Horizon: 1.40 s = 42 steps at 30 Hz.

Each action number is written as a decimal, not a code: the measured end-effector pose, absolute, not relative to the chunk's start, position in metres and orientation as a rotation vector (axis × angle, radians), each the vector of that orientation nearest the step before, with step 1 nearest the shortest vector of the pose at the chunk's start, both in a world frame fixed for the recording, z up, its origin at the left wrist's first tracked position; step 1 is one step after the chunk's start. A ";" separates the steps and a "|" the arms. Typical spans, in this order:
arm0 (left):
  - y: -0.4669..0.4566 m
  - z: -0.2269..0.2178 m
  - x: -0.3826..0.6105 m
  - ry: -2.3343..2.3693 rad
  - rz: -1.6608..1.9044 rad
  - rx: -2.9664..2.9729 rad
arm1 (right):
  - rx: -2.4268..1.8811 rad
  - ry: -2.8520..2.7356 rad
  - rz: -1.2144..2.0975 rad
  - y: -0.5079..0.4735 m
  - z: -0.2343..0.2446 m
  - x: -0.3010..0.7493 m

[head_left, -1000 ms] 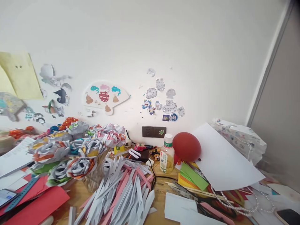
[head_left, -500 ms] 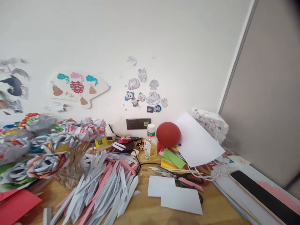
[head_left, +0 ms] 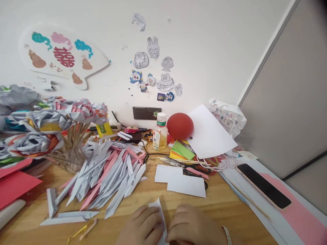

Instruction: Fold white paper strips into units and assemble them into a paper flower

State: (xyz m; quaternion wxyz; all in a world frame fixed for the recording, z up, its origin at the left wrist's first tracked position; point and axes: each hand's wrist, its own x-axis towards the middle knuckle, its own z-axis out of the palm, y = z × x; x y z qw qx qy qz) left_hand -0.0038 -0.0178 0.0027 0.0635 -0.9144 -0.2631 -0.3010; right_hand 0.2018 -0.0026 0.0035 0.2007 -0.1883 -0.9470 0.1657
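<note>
At the bottom edge of the view my left hand [head_left: 141,226] and my right hand [head_left: 192,228] rest close together on the wooden table [head_left: 224,204]. Both pinch a small white folded paper piece [head_left: 158,209] that sticks up between them. Fingers of both hands are curled on it. Just beyond the left hand spreads a large heap of folded white and pink paper strips [head_left: 107,170]. Two white paper rectangles [head_left: 181,178] lie a little beyond my right hand.
A glass vase of paper flowers [head_left: 51,126] stands at left beside red paper sheets [head_left: 15,183]. A small bottle [head_left: 159,132], a red balloon [head_left: 180,126], a white sheet [head_left: 209,132], coloured papers, scissors [head_left: 189,170] and beads crowd the back. A phone [head_left: 263,185] lies at right.
The view has tilted down and to the right. My two hands with the white paper piece have come into view at the bottom edge; earlier no hands showed.
</note>
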 end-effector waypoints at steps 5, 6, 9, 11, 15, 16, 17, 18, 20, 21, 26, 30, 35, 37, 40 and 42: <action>-0.026 0.001 -0.006 -0.832 -0.743 -2.809 | -0.651 -2.649 0.390 -0.006 0.007 0.205; -0.027 0.000 -0.006 -0.865 -0.716 -2.830 | -0.660 -2.666 0.377 -0.006 0.007 0.207; -0.026 0.003 -0.006 -0.838 -0.707 -2.887 | -0.640 -2.692 0.389 -0.004 0.007 0.210; -0.023 0.010 -0.007 -0.761 -0.628 -2.957 | -0.637 -2.692 0.417 -0.001 0.006 0.211; -0.017 0.024 -0.010 -0.624 -0.568 -3.037 | -0.652 -2.685 0.512 0.001 0.006 0.212; -0.017 0.026 -0.010 -0.629 -0.561 -3.049 | -0.655 -2.684 0.531 0.001 0.007 0.212; -0.017 0.027 -0.011 -0.622 -0.549 -3.064 | -0.658 -2.685 0.545 0.001 0.007 0.212; -0.017 0.027 -0.011 -0.597 -0.536 -3.083 | -0.662 -2.687 0.553 0.001 0.008 0.212; -0.017 0.028 -0.011 -0.531 -0.516 -3.122 | -0.660 -2.683 0.566 -0.001 0.009 0.211; -0.017 0.028 -0.011 -0.517 -0.516 -3.142 | -0.654 -2.678 0.578 -0.001 0.009 0.210; -0.012 0.035 -0.010 -0.655 -0.506 -3.336 | -0.654 -2.662 0.712 -0.002 0.008 0.208; -0.009 0.035 -0.008 -0.855 -0.596 -3.453 | -0.816 -2.562 0.794 0.000 0.007 0.206; -0.007 0.022 -0.002 -1.156 -0.681 -3.376 | -1.038 -2.410 0.817 -0.002 0.009 0.201; -0.008 0.018 0.001 -1.230 -0.644 -3.313 | -1.087 -2.375 0.809 -0.004 0.011 0.199; -0.010 0.014 0.005 -1.302 -0.619 -3.236 | -1.144 -2.348 0.793 -0.006 0.013 0.196; -0.010 0.013 0.007 -1.321 -0.633 -3.184 | -1.192 -2.331 0.785 -0.008 0.013 0.195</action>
